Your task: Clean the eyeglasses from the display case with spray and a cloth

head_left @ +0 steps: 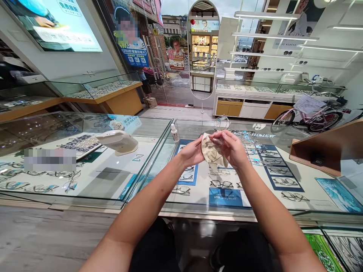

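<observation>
Above the glass display counter [195,206], my left hand [190,153] grips the left edge of a pale beige cleaning cloth [209,150]. On the cloth's other side, my right hand [235,150] is closed with its fingers pinched against the cloth. Whether a lens or glasses lie inside the folds, I cannot make out. A small white spray bottle [174,133] stands upright on the glass, left of my hands. Behind them, a pair of thin-rimmed glasses [222,122] rests on the counter.
Rows of glasses [221,184] lie inside the case under the glass. To the left is a cream-coloured device [119,141]; a brown wooden stand [314,153] is at the right. An oval mirror [203,49] and a pink bicycle [314,109] stand beyond the counter.
</observation>
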{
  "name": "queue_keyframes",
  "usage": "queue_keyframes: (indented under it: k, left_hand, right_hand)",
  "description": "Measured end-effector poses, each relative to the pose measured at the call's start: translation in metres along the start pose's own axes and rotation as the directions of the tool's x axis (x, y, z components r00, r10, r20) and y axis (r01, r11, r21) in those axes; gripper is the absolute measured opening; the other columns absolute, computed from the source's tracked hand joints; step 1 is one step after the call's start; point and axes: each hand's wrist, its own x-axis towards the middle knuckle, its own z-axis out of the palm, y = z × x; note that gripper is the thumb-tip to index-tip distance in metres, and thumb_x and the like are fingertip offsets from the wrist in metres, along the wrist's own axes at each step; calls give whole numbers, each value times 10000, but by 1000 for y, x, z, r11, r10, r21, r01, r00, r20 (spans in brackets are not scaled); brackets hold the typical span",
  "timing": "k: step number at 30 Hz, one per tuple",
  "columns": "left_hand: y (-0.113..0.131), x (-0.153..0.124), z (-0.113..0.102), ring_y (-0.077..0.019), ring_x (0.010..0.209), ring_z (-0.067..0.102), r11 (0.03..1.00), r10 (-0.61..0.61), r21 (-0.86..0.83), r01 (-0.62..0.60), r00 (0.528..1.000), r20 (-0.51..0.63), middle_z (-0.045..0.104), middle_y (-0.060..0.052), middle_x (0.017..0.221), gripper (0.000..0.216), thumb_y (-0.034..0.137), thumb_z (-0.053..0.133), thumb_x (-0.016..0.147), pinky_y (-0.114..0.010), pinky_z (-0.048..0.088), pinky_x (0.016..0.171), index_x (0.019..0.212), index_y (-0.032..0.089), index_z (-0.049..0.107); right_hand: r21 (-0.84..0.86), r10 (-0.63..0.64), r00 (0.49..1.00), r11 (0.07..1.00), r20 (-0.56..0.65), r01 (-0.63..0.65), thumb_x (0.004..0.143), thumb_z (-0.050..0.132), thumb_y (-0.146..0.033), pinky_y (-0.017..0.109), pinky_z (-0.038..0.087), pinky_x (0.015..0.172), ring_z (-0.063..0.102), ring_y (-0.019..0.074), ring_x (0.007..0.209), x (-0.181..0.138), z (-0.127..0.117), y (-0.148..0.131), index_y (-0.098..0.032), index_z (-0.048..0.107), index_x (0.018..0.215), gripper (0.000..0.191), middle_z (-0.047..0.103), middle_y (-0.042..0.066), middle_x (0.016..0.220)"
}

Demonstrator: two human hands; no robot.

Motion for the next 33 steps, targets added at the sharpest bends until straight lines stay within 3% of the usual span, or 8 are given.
queue_keyframes:
  k: [5,9,17,23,27,33]
  left_hand:
    - [13,1,0,-276,1194,740,986,162,-16,-166,978,-134,777,-179,1285,546,467,374,1133,-414,559,1058,1363,104,711]
    - [21,-3,7,-286,1161,751,967,253,8,-255,953,-166,792,-163,1238,535,467,386,1133,-437,566,1063,1397,118,693]
    - [17,-12,19,-247,1075,733,930,315,233,-283,942,-115,788,-123,1061,424,484,629,1057,-365,576,1000,1148,93,769]
    - [17,-13,16,-179,853,665,887,354,350,-301,930,-96,705,-59,818,528,622,794,893,-285,543,816,900,97,732]
    - [17,-15,20,-149,727,604,870,346,388,-305,937,-41,645,-29,740,543,642,825,855,-268,516,718,884,113,705]
    - [18,-17,26,-115,654,527,866,339,386,-320,941,19,542,21,656,457,543,871,854,-240,477,675,862,132,669]
  right_hand:
    - [-73,39,999,997,3,-39,815,863,-573,374,564,948,718,232,1012,1,-5,2,-263,819,890,322,800,56,1020]
    - [-143,137,990,981,44,-129,828,846,-588,351,552,908,702,210,972,1,-6,6,-253,831,911,345,805,59,1040]
    - [-207,181,980,965,79,-161,830,834,-619,344,547,899,704,199,946,2,-6,15,-240,841,962,401,810,69,1042]
    - [-246,193,975,956,110,-161,843,828,-616,327,542,868,697,200,959,2,-5,17,-234,848,964,401,809,69,1046]
    - [-261,205,966,952,157,-159,885,797,-606,316,529,862,695,191,947,1,-5,19,-236,844,983,385,814,62,1031]
    - [-235,201,963,959,181,-156,875,807,-607,346,537,930,705,210,994,0,-4,18,-237,840,966,382,813,64,1020]
